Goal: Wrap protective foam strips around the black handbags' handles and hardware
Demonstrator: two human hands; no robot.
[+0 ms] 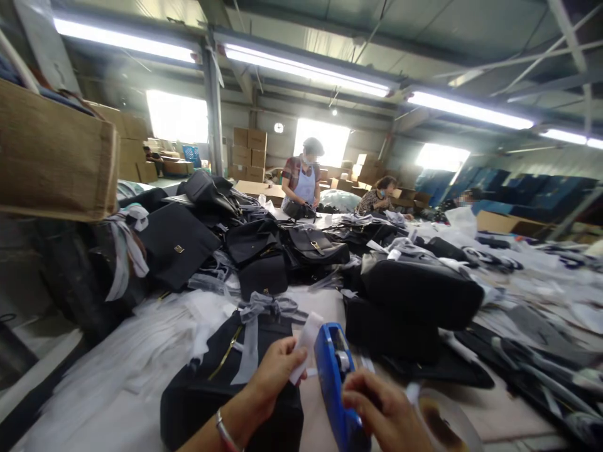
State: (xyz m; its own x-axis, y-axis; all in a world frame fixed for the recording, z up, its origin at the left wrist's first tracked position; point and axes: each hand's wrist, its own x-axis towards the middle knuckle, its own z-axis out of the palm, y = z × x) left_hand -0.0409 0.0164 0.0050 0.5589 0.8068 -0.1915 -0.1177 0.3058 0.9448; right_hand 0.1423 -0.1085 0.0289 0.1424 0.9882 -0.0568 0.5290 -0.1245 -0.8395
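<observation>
Between the thumb and fingers of my left hand [277, 370] is a pale paper strip [307, 345], upright beside a blue tape dispenser [332, 383]. My right hand [384, 405] is at the near part of the dispenser, its fingers curled and pressed together; whether a piece of tape is between them is too small to tell. Under my left forearm lies a black bag [230, 376] with a gold zipper and a grey ribbon tied at its top.
Black bags [315, 245] are heaped across the table. White wrapping sheets [122, 370] lie at the left, a tape roll [443, 420] at the near right. A brown bag [51, 154] hangs upper left. A person in an apron [304, 179] stands across, others farther right.
</observation>
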